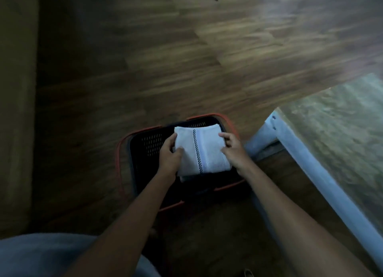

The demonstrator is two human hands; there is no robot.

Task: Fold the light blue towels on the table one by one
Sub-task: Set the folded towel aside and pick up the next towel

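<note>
Light blue folded terry towel with a dark checked stripe (207, 152): being gripped at its left edge by the left hand (170, 155), thumb lying on top and fingers curling underneath; being pinched at its right edge by the right hand (233, 150), fingers bending over the border.

Lying straight ahead of and below the body, squarely between the two hands, neither hand nearer. Running away from the body along the stripe, near end tilting slightly right; looking close to square, so no clear long axis.

Hovering over, or just touching, the inside of the black perforated plastic basket with an orange-red rim (124, 152); too blurred for a firmer call. Showing a pale strip under the near edge: either a lower layer of the same towel or another folded piece already in the basket, cannot tell.

Judging the coming move as a straight lowering into the basket, then letting go with both hands together.

Standing on the brown wood-plank floor (145, 59), basket just beside the pale metal-framed table with a greenish mottled top (342, 131), on the right-hand side.
</note>
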